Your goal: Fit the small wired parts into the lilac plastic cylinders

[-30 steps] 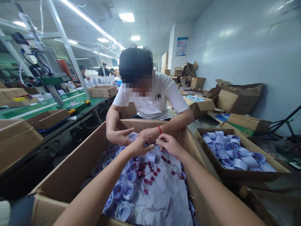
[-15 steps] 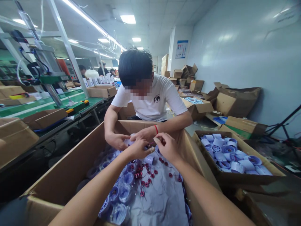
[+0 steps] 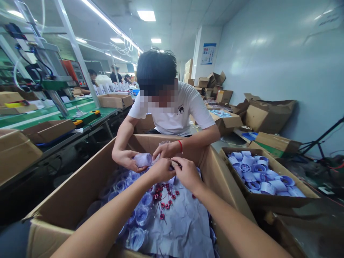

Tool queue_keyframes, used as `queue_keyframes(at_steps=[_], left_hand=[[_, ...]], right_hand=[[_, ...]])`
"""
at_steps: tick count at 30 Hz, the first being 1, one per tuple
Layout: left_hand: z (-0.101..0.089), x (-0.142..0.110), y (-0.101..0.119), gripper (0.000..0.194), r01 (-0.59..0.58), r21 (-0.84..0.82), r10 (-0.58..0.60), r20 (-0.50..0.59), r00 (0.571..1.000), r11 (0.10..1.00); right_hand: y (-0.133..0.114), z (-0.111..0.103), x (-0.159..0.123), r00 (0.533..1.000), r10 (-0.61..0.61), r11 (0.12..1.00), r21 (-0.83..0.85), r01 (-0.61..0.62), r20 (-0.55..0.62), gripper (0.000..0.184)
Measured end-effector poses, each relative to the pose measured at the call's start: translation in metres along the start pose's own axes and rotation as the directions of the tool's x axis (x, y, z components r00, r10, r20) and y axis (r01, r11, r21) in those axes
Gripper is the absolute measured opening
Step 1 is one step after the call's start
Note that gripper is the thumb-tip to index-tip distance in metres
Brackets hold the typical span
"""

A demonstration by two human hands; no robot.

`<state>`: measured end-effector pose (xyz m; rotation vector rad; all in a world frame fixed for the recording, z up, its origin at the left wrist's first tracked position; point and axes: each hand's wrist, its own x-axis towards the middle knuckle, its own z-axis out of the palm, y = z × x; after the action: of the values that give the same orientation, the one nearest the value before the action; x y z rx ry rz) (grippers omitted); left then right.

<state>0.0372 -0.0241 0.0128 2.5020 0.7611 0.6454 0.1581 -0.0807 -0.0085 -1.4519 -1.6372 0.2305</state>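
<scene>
My left hand (image 3: pixel 163 170) and my right hand (image 3: pixel 187 172) meet above the middle of a large cardboard box (image 3: pixel 231 182). The fingers of both are pinched together at the tips; whatever lies between them is hidden or too small to name. Just below is a cluster of small red ring-shaped parts with thin wires (image 3: pixel 167 205), lying on a creased grey sheet of paper (image 3: pixel 181 229). Light-purple plastic cups in clear bags (image 3: pixel 136 238) fill the box's left side. Beyond my hands, a co-worker's hands hold a bagged purple cup (image 3: pixel 143 160).
A co-worker in a white shirt (image 3: pixel 172 118) leans over the box's far side. To the right stands a carton of purple cylindrical parts (image 3: pixel 268 179). A green conveyor bench (image 3: pixel 57 122) with a press runs along the left. Cartons (image 3: pixel 268 111) are piled by the wall.
My hands have come together, the right moving left to meet the left. The co-worker's hands have moved apart, and the bagged cup shows more clearly. The view has shifted slightly.
</scene>
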Motion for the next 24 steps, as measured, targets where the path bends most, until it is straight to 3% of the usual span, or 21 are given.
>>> queue_keyframes(at_steps=[4,10,14,19,24], left_hand=[[-0.001,0.002,0.001,0.018,-0.034,0.035,0.032,0.053,0.998,0.999],[-0.001,0.003,-0.002,0.019,-0.041,-0.06,0.039,-0.024,0.999,0.997],[-0.001,0.003,-0.003,0.019,-0.023,-0.085,0.019,-0.054,0.998,0.996],[-0.001,0.004,-0.008,0.013,0.082,0.04,-0.076,-0.123,0.99,0.996],[-0.002,0.002,-0.009,0.014,0.108,0.126,-0.09,-0.145,0.985,0.986]], right_hand=[[0.0,0.0,0.002,0.998,0.026,0.999,0.048,-0.023,-0.056,0.029],[0.004,-0.005,0.007,0.985,0.03,0.958,0.287,0.02,-0.17,0.019],[0.004,-0.008,0.007,0.976,-0.022,0.955,0.283,0.084,-0.215,0.022],[0.001,-0.005,0.004,0.992,-0.073,0.966,0.24,0.096,-0.103,0.02],[0.0,-0.004,0.004,0.996,0.082,0.949,0.309,-0.066,-0.04,0.02]])
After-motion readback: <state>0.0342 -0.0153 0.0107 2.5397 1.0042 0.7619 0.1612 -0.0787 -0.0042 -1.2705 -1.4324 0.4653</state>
